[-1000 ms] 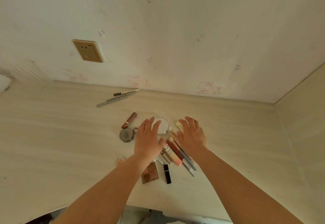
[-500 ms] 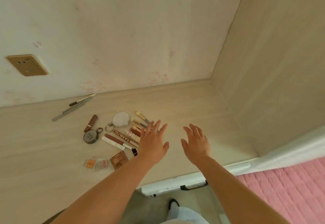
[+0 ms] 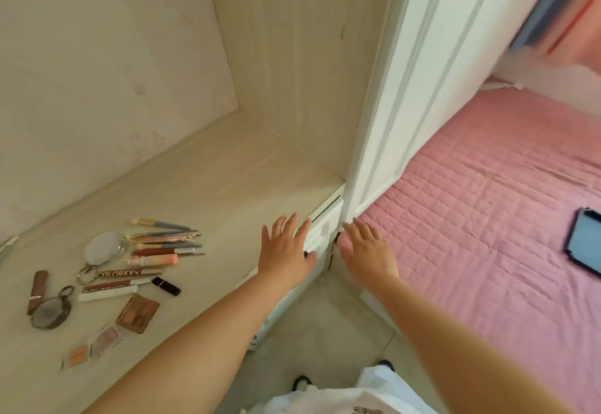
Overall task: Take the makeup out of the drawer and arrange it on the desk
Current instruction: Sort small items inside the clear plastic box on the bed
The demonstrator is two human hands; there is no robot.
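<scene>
Makeup lies in a loose group on the pale wooden desk (image 3: 201,186) at the lower left: a round mirror (image 3: 102,247), several pencils and tubes (image 3: 162,246), a black lipstick (image 3: 166,286), a brown palette (image 3: 138,313), a brown lipstick (image 3: 38,290) and a round compact (image 3: 51,314). My left hand (image 3: 286,251) is held flat with spread fingers over the desk's right front edge, holding nothing. My right hand (image 3: 367,247) is spread just past that edge, beside the white post, also holding nothing. No drawer shows clearly.
A white post (image 3: 400,88) and a wooden side panel (image 3: 292,56) close the desk on the right. A bed with a pink quilt (image 3: 487,218) lies beyond, with a blue tablet (image 3: 585,244) on it. Small blush pans (image 3: 94,347) lie near the desk's front.
The view has swung right, away from the makeup. Both hands have left the makeup pile and moved right to the desk's right front corner, fingers still spread.
</scene>
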